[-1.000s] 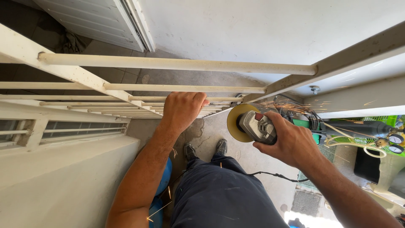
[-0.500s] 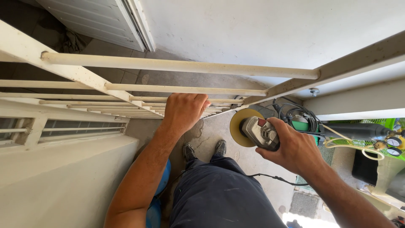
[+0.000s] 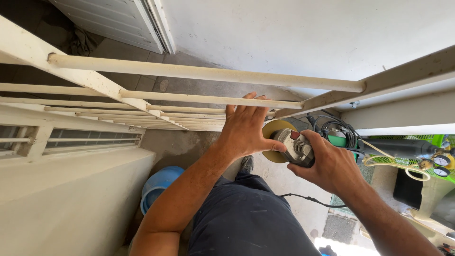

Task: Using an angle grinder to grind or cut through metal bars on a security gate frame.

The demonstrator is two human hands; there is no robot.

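Hands: my left hand point(image 3: 246, 125), flat and unclenched, fingers spread against the cream railing point(image 3: 199, 72), thumb touching the grinder point(image 3: 295, 148); it grips nothing. My right hand point(image 3: 330, 163), clenched around the grinder's body, just right of the left.

Wall ledge point(image 3: 71, 189): cream, far left, below the railing's lower bars.
Bucket point(image 3: 159, 187): blue, on the floor beside the ledge, left of my forearm.
Trousers point(image 3: 246, 223): dark, centre; one shoe point(image 3: 246, 164) visible under the left wrist.
Grinder: yellow disc facing the railing, just under the bar; black cord point(image 3: 308, 200) trailing below.
Gauges point(image 3: 441, 163): far right, by green gear and a coiled cable point(image 3: 332, 128).
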